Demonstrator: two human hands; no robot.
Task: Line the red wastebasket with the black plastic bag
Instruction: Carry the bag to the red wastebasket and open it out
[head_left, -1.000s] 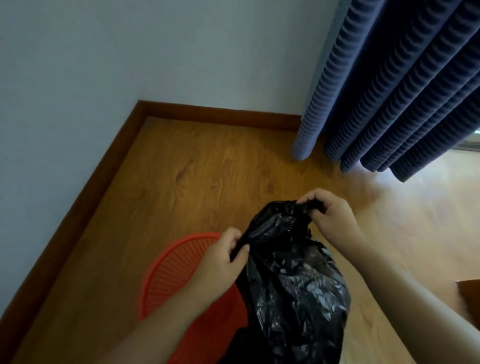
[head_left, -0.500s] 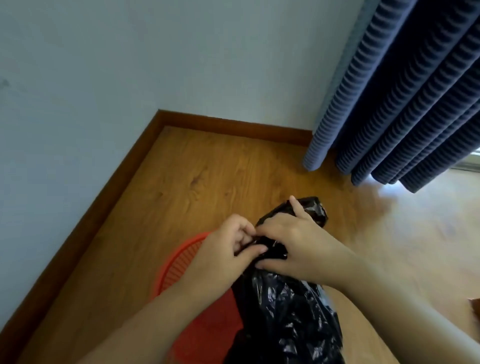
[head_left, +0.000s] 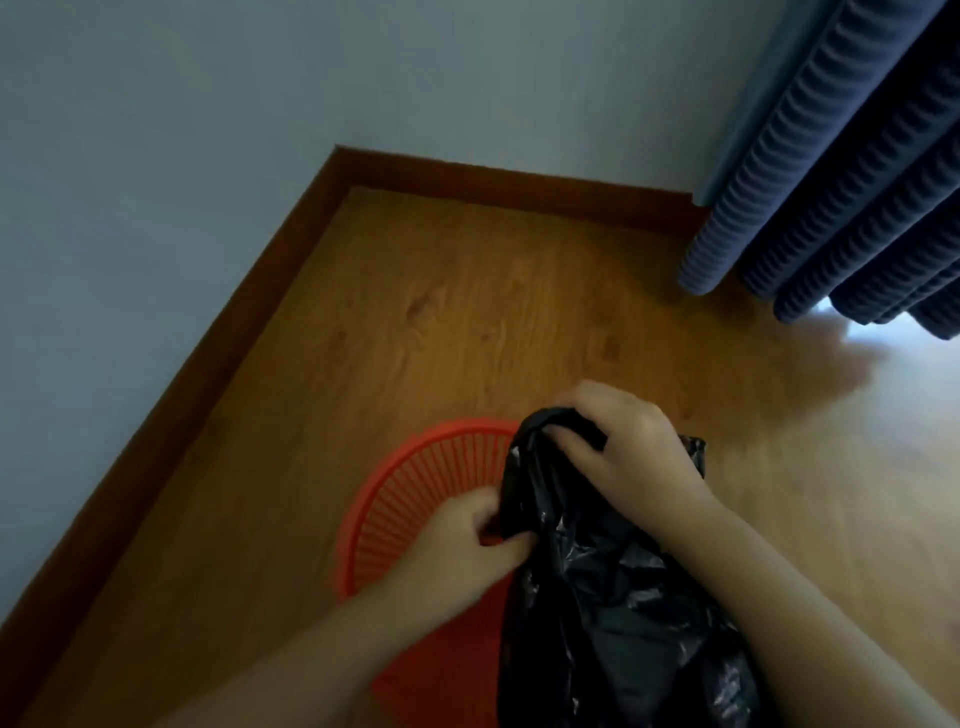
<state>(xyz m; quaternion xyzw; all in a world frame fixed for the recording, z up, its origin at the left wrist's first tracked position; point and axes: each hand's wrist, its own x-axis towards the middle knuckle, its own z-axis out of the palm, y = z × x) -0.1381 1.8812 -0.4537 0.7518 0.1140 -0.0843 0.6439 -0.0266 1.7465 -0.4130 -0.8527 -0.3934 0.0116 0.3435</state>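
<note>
A red slatted wastebasket (head_left: 415, 478) stands on the wooden floor below me, its right half hidden behind a crumpled black plastic bag (head_left: 613, 597). The bag hangs over the basket's right side. My left hand (head_left: 467, 540) pinches the bag's near edge at the basket's middle. My right hand (head_left: 623, 441) grips the bag's top edge farther from me, fingers curled into the plastic. The stretch of edge between the two hands is pulled apart into a narrow dark fold.
Pale walls meet in a corner with a brown skirting board (head_left: 509, 182) behind the basket. A dark blue pleated curtain (head_left: 831, 197) hangs at the upper right, reaching the floor. Bright light falls on the floor at the right.
My hands, which met at the bag's edge half a second ago, have drawn apart. The right hand has moved away from me along the edge; the left has dropped lower.
</note>
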